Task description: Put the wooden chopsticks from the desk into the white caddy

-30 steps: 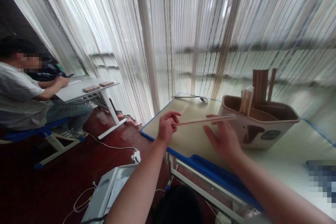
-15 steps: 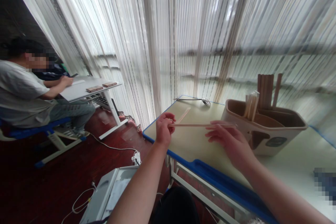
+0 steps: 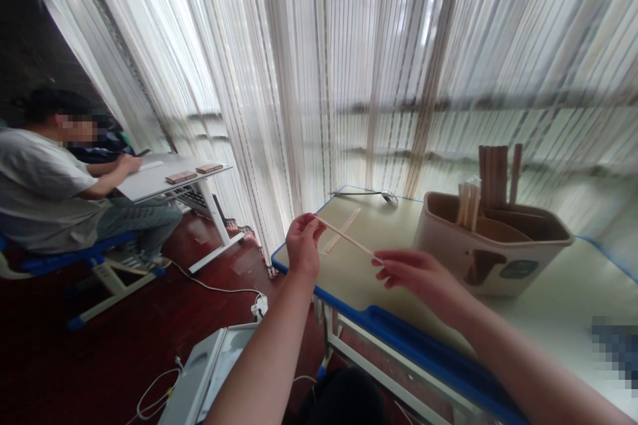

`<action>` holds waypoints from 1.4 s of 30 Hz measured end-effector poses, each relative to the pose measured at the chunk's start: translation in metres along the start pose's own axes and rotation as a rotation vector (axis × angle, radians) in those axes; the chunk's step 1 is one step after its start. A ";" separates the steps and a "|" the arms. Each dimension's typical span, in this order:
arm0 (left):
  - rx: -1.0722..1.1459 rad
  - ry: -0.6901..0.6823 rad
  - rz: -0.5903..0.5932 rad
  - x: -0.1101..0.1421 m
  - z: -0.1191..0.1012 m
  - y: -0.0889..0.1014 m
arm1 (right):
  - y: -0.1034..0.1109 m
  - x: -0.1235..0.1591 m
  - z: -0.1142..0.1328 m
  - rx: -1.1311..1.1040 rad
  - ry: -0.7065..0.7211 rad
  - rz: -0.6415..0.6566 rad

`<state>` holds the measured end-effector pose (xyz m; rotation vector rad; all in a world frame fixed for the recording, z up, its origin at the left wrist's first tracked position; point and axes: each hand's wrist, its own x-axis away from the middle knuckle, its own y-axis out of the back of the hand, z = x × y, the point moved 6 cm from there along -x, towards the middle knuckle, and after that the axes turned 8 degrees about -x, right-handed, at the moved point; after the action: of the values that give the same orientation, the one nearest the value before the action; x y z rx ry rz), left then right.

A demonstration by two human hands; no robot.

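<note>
A thin, pale wooden chopstick [image 3: 349,239] is held up over the table, slanting down from left to right. My left hand [image 3: 304,244] pinches its upper left end between thumb and fingers. At the lower right end, the fingertips of my right hand [image 3: 421,273] close on it. Beneath it, more pale chopsticks [image 3: 341,232] lie on the tabletop. To the right of my right hand stands a beige utensil holder [image 3: 448,255] with wrapped pale chopsticks [image 3: 468,204] and dark brown chopsticks [image 3: 492,176] upright in its compartments.
A metal ladle [image 3: 389,198] lies at the table's far edge. The blue-rimmed table [image 3: 399,319] stands before a sheer curtain [image 3: 309,80]. At the left, a person [image 3: 54,179] sits at a white desk [image 3: 159,179]. A power strip [image 3: 259,307] and cables lie on the floor.
The chopstick has gone from level to slanting down rightward. My right hand has slid left and slightly down to its end. My left hand has shifted slightly left.
</note>
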<state>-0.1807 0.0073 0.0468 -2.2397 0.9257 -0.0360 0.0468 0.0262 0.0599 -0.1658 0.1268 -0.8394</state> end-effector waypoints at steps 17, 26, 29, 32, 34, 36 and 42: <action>-0.296 -0.137 0.135 0.041 -0.036 -0.052 | -0.005 0.027 0.040 1.241 0.787 -0.200; -0.254 -0.293 0.169 0.055 -0.084 -0.135 | 0.017 0.061 0.080 1.067 1.122 -0.485; -0.223 -0.229 -0.007 0.047 -0.090 -0.119 | 0.022 0.066 0.082 0.869 1.079 -0.505; -0.213 -0.069 -0.086 0.041 -0.082 -0.092 | 0.030 0.064 0.083 0.593 0.978 -0.544; -0.234 -0.002 -0.097 0.041 -0.074 -0.074 | 0.032 0.058 0.083 0.393 0.908 -0.500; -0.232 0.062 -0.101 0.044 -0.062 -0.057 | 0.032 0.052 0.082 0.227 0.841 -0.438; -0.237 0.183 -0.083 0.056 -0.029 -0.034 | 0.030 0.049 0.084 0.051 0.733 -0.387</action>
<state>-0.1257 -0.0282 0.0771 -2.5269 0.9753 -0.1803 0.1159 0.0178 0.1343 0.1809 0.7786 -1.2600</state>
